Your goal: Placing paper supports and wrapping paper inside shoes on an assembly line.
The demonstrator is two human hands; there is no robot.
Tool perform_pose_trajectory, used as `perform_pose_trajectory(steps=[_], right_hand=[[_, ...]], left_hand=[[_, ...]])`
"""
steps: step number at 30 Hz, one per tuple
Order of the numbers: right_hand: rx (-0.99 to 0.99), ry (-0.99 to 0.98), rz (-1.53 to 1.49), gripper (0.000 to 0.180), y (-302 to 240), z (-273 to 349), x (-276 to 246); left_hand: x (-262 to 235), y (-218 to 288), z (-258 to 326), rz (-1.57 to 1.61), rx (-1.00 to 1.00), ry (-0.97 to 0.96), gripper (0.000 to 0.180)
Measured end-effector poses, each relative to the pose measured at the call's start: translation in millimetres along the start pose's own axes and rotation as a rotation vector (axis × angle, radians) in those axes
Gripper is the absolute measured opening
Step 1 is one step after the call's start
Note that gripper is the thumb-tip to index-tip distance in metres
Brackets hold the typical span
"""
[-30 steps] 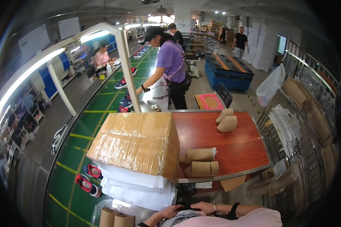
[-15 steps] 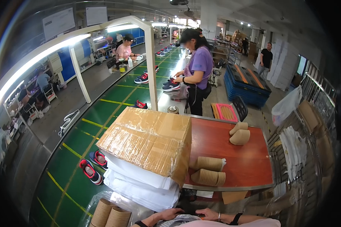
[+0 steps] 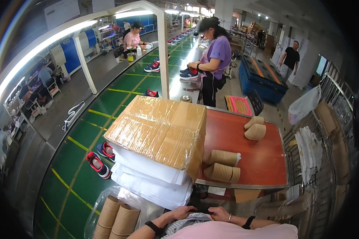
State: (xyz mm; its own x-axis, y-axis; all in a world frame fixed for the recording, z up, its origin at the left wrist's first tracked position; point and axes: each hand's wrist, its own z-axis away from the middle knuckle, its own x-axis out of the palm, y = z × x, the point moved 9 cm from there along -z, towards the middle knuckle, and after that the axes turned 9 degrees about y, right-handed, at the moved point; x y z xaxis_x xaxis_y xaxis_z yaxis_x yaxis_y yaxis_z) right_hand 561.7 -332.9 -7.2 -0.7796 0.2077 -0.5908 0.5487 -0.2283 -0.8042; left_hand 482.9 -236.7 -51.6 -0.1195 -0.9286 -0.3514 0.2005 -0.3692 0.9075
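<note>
A worker's left hand [image 3: 182, 213] and right hand [image 3: 219, 214] sit close together at the waist, just above a grey striped cloth [image 3: 177, 227] that lies across the front of a pink garment [image 3: 243, 232]; the fingers curl inward, but whether they grip anything cannot be told. Both hands hold much the same place as a second ago, while the view has swung so that more shows of the ribbed tan stacks [image 3: 125, 219] in a clear plastic bag [image 3: 91, 215] at lower left. Ahead of the hands, a taped cardboard box [image 3: 155, 129] rests on white paper sheets [image 3: 147, 187], as before. To its right, on a red-brown table [image 3: 263, 159], more ribbed stacks [image 3: 222, 172] lie near two smooth tan pieces [image 3: 255, 130]. Across the way, a co-worker in purple [image 3: 217, 55], who a second ago stretched an arm toward the green belt [image 3: 68, 159], now stands with hands drawn in on dark sneakers [image 3: 189, 74] over the shiny metal strip beside it. A red-trimmed pair of shoes [image 3: 98, 165] remains on the belt left of the box, and at upper right a person in black [image 3: 291, 59] appears in mid-stride.
</note>
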Motion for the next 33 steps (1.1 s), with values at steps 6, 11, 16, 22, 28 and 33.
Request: perform_pose_trajectory(steps=[6, 11, 16, 22, 28, 33], right_hand=[[0.245, -0.007, -0.165, 0.014, 25, 20, 13], [-0.048, 0.010, -0.060, 0.006, -18, 34, -9], [-0.163, 0.242, -0.062, 0.017, -57, -21, -105], [0.156, 0.097, -0.777, 0.010, -99, -73, -68], [0.222, 0.048, -0.875, 0.009, -104, -84, -28], [0.222, 0.037, -0.850, 0.031, -110, -80, -6]], left_hand=[[10, -3, 12, -0.006, -0.012, -0.004, 0.033], [11, 4, 23, -0.053, 0.029, 0.083, 0.032], [-49, 61, 31, 0.294, -0.044, 0.344, 0.035], [-100, 131, 36, 0.746, 0.023, 0.435, 0.029], [-103, 93, 64, 0.745, -0.132, 0.653, 0.011], [-100, 79, 86, 0.838, -0.234, 0.797, 0.006]])
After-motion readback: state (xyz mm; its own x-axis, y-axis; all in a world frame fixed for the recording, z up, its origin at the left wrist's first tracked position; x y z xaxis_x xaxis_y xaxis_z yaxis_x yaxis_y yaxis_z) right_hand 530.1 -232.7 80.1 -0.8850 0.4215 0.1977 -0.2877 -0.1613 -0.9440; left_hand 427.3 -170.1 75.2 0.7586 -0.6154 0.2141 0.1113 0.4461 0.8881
